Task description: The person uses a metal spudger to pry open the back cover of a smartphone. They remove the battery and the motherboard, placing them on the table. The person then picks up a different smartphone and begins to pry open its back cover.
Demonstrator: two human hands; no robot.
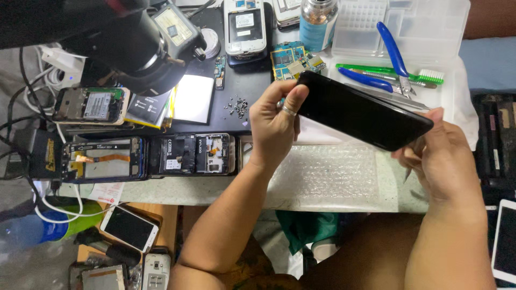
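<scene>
I hold a black smartphone (361, 110) slanted in the air over the workbench, its dark glossy side up. My left hand (275, 123), with a ring on one finger, grips its upper left end. My right hand (442, 156) holds its lower right end from below, and a thin metal tool pokes out under that hand. Beneath the phone lies a sheet of bubble wrap (328, 174) on the bench.
Two opened phones (102, 159) (196, 154) lie left of my left hand, with loose screws (236, 106) on a black mat. A microscope head (137, 45) hangs top left. A clear tray (424, 32) holds blue pliers (388, 48) and a green brush. More phones lie below the bench.
</scene>
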